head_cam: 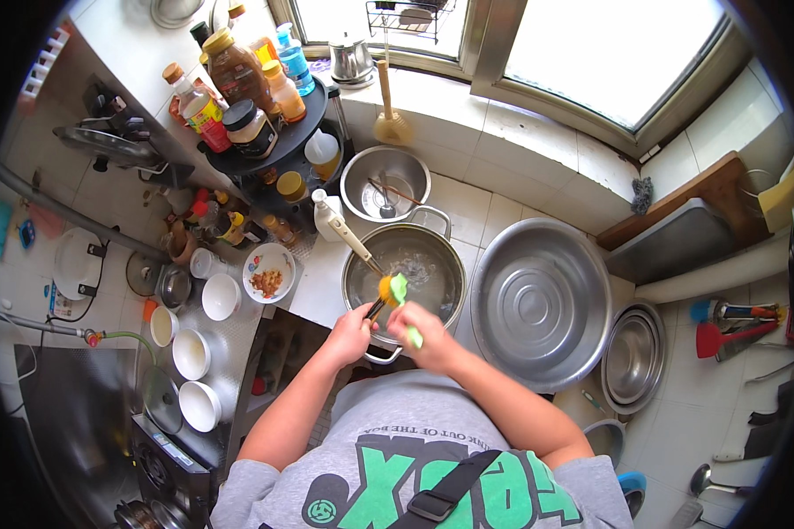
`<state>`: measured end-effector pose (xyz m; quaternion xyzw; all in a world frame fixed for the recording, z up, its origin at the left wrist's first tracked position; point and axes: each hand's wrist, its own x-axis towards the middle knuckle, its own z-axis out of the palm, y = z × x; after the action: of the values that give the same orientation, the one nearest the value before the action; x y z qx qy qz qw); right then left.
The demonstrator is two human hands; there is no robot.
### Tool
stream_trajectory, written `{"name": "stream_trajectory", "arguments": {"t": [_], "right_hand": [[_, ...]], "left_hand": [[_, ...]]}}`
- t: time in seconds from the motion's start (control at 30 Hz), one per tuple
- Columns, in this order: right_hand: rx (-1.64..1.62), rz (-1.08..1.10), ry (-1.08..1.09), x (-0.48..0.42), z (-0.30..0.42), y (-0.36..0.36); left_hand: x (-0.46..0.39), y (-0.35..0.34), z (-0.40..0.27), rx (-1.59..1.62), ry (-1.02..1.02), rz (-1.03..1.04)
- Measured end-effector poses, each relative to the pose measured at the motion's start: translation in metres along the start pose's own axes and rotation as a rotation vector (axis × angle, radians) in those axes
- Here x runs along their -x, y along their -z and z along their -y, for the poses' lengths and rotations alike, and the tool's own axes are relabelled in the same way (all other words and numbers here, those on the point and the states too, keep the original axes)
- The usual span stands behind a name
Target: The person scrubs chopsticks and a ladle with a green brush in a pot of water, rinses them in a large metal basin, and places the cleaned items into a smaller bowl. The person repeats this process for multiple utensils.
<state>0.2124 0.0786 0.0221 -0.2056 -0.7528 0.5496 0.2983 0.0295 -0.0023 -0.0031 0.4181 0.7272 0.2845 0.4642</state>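
Over the near side of a steel pot of water [407,264], my left hand [349,337] grips a dark stick-like handle whose far end meets an orange-yellow lump [388,289]. My right hand [422,330] is closed on a light-green handled tool [398,288], its head pressed against that lump. Whether the tool is a brush or a peeler I cannot tell. A cream-handled utensil [349,237] slants over the pot's left rim, its metal shaft reaching toward the lump. Behind the pot sits a smaller steel bowl [357,206] with a ladle and a chopstick inside.
A wide aluminium basin [541,304] stands right of the pot, with nested steel bowls [633,357] beyond. To the left are white bowls [192,355] and a floral bowl [284,258] holding reddish-brown food. A white bottle [327,215] touches the work area's back left, below a rack of sauce bottles [304,109].
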Motion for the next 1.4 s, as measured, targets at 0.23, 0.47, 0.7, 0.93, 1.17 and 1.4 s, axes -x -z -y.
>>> {"name": "stream_trajectory", "arguments": {"t": [0.23,0.47,0.7,0.93,1.17,1.4], "right_hand": [[0.137,-0.159,-0.201,-0.010,-0.039,0.021],[0.103,-0.126,-0.002,0.002,-0.041,0.009],[0.130,0.003,-0.063,0.010,-0.005,0.009],[0.204,-0.208,-0.195,-0.019,-0.046,0.026],[0.165,-0.125,-0.134,0.010,-0.023,0.026],[0.172,-0.174,0.026,0.003,-0.045,0.018]], "left_hand": [[-0.014,-0.009,0.005,0.182,0.116,0.097],[-0.014,-0.005,0.003,0.137,0.087,0.165],[-0.006,0.000,-0.016,-0.225,-0.082,0.125],[-0.007,0.000,-0.025,-0.395,-0.033,0.026],[0.010,0.012,-0.040,-0.359,0.005,0.077],[0.005,0.013,-0.026,-0.568,-0.017,-0.032]]}}
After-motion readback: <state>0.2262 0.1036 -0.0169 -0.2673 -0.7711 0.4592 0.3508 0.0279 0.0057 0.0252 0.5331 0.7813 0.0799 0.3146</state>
